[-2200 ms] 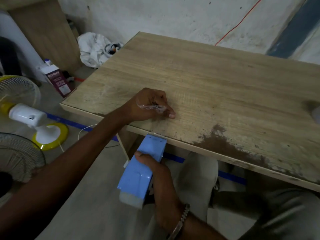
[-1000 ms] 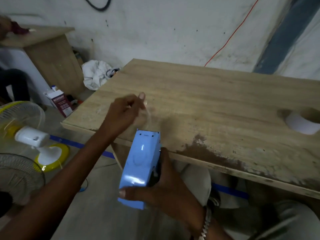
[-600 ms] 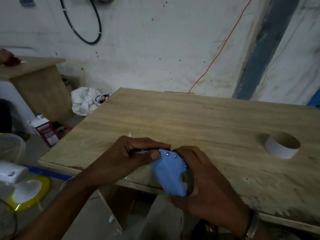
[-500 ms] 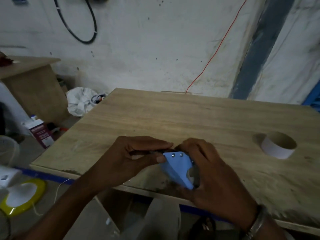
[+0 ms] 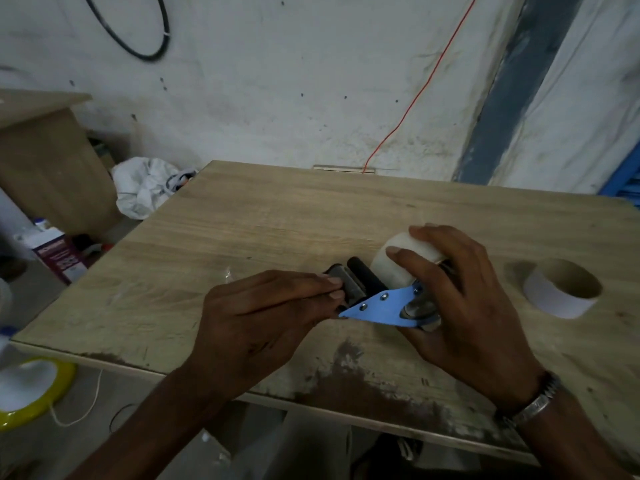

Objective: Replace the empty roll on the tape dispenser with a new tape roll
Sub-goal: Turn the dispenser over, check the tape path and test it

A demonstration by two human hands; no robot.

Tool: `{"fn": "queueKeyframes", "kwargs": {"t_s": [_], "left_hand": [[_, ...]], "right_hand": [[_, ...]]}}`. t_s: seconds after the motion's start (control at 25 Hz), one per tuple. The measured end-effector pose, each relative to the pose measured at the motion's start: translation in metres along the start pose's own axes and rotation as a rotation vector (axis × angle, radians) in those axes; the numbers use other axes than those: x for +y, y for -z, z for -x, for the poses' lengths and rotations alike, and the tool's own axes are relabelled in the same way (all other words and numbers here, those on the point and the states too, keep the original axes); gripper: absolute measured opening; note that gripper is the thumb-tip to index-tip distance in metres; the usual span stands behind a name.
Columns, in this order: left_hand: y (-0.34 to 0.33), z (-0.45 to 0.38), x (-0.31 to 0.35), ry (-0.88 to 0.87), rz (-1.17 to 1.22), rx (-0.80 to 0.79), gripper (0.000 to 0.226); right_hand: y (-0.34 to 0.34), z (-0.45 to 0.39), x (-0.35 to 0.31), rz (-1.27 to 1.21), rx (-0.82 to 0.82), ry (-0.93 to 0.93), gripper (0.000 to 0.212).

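Note:
The blue tape dispenser rests low over the wooden table, its black roller and metal flap pointing left. A pale tape roll sits in it. My right hand wraps the roll and the dispenser body from the right. My left hand pinches at the metal flap end with its fingertips; whether tape is between them is hidden. An empty cardboard core with a white outer face lies on the table to the right, apart from both hands.
A small scrap of clear tape lies on the table left of my hands. The table's near edge has a worn dark patch. On the floor at left are a white bag, a carton and a yellow fan base.
The dispenser came up from below the table edge onto the table. It now lies turned with roller and roll showing, my right hand over the roll, my left at the flap.

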State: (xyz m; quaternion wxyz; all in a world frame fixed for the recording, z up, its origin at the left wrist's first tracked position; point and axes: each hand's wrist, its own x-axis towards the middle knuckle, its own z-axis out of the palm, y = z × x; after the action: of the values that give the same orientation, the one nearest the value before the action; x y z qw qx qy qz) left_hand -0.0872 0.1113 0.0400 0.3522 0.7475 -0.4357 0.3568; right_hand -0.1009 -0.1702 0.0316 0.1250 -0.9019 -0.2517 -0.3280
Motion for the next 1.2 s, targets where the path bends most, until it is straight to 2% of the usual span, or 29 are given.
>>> {"fn": "queueKeyframes", "kwargs": {"t_s": [0.16, 0.24, 0.32, 0.4, 0.56, 0.64, 0.68, 0.88, 1.08, 1.2], "left_hand": [[-0.003, -0.002, 0.001, 0.045, -0.014, 0.024, 0.013], [-0.005, -0.003, -0.001, 0.151, 0.009, 0.022, 0.025], [-0.008, -0.001, -0.003, 0.228, 0.053, -0.048, 0.046], [-0.011, 0.001, -0.003, 0.291, 0.142, -0.134, 0.055], [-0.017, -0.001, -0.009, 0.518, 0.308, -0.227, 0.041], [-0.023, -0.001, -0.009, 0.689, 0.423, -0.23, 0.04], [-0.025, -0.001, -0.01, 0.721, 0.429, -0.221, 0.04], [-0.024, -0.003, -0.02, 0.659, 0.401, -0.256, 0.028], [-0.023, -0.008, -0.031, 0.435, 0.265, -0.261, 0.012], [-0.027, -0.011, -0.03, 0.45, 0.248, -0.24, 0.012]], "right_hand": [[-0.003, 0.002, 0.005, 0.012, 0.005, 0.011, 0.093], [-0.005, 0.001, 0.008, 0.027, -0.006, 0.018, 0.095], [-0.008, 0.003, 0.011, 0.041, -0.026, 0.024, 0.096], [-0.01, 0.005, 0.014, 0.042, -0.06, 0.05, 0.095], [-0.016, 0.009, 0.023, 0.028, -0.102, 0.08, 0.097], [-0.018, 0.008, 0.03, 0.035, -0.12, 0.083, 0.099], [-0.019, 0.006, 0.032, 0.038, -0.131, 0.088, 0.099], [-0.023, 0.001, 0.038, 0.004, -0.147, 0.106, 0.095], [-0.027, 0.001, 0.031, -0.092, -0.193, 0.096, 0.08], [-0.025, 0.003, 0.02, -0.23, -0.254, 0.01, 0.078]]}}
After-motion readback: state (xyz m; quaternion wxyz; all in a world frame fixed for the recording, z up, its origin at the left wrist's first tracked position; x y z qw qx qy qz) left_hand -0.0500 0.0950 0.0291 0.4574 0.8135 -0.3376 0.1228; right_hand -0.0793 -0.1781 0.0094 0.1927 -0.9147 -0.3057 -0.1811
